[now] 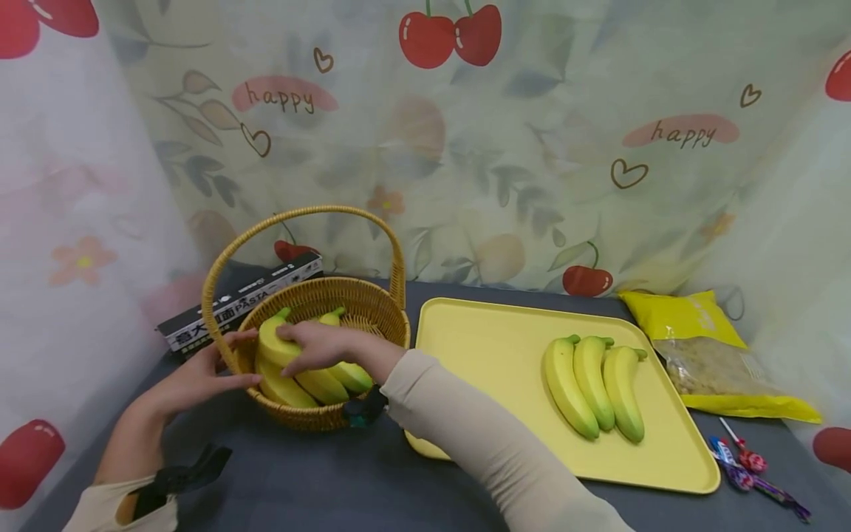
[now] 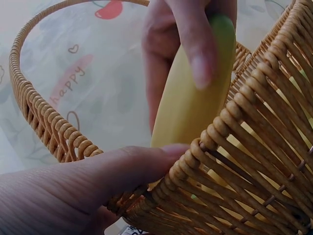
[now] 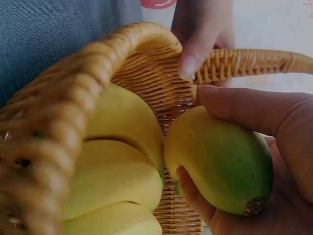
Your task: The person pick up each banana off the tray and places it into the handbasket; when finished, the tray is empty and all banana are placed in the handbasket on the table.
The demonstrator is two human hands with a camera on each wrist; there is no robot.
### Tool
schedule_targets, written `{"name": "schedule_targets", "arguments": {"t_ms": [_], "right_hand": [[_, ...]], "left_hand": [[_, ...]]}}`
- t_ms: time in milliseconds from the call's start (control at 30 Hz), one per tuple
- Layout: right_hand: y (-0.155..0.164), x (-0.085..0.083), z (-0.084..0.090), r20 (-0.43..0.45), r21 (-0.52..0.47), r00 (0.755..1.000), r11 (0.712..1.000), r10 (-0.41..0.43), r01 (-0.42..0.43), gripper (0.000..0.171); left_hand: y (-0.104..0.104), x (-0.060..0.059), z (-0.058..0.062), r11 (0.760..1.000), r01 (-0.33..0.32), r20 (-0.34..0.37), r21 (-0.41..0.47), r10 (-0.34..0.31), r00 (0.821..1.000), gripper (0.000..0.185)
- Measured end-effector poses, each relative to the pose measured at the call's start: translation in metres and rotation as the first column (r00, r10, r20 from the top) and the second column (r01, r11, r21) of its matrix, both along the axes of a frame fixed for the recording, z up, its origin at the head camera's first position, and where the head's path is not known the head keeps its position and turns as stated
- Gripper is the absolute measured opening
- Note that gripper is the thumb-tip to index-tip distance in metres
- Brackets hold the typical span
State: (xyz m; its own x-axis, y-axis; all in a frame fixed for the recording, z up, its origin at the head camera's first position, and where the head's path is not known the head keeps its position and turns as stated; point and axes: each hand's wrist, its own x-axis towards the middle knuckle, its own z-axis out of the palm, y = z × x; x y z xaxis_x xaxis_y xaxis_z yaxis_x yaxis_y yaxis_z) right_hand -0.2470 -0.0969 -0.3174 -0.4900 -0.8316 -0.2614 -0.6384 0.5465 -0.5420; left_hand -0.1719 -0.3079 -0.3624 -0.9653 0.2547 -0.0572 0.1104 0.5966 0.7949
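Left wrist: banana (image 2: 193, 107) leans, green uppermost.

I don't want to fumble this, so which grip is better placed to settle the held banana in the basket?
Right, most likely. The right grip already pinches the banana at the mouth of the basket, while the left grip is busy holding the basket's side.

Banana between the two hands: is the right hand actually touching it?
Touching. The right-wrist view shows it: the right hand has its thumb against one side of the banana and a finger curled against the opposite side.
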Motion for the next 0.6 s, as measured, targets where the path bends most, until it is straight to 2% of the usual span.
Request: {"name": "schedule_targets", "arguments": {"t_ms": [267,400,600], "right_hand": [[-0.013,0.002,-0.004,-0.011,0.021,1.000,1.000,0.000,0.000,0.073],[-0.015,0.003,-0.004,0.051,0.026,0.999,0.999,-0.020,0.018,0.074],[-0.017,0.005,-0.009,0.152,0.030,0.987,0.998,-0.057,0.053,0.065]], "left_hand": [[0.001,0.000,0.002,1.000,-0.021,0.023,-0.019,0.021,1.000,0.075],[0.003,0.001,0.003,1.000,-0.026,0.000,-0.018,0.026,1.000,0.071],[0.003,0.001,0.004,0.999,-0.047,-0.025,-0.027,0.047,0.999,0.065]]}}
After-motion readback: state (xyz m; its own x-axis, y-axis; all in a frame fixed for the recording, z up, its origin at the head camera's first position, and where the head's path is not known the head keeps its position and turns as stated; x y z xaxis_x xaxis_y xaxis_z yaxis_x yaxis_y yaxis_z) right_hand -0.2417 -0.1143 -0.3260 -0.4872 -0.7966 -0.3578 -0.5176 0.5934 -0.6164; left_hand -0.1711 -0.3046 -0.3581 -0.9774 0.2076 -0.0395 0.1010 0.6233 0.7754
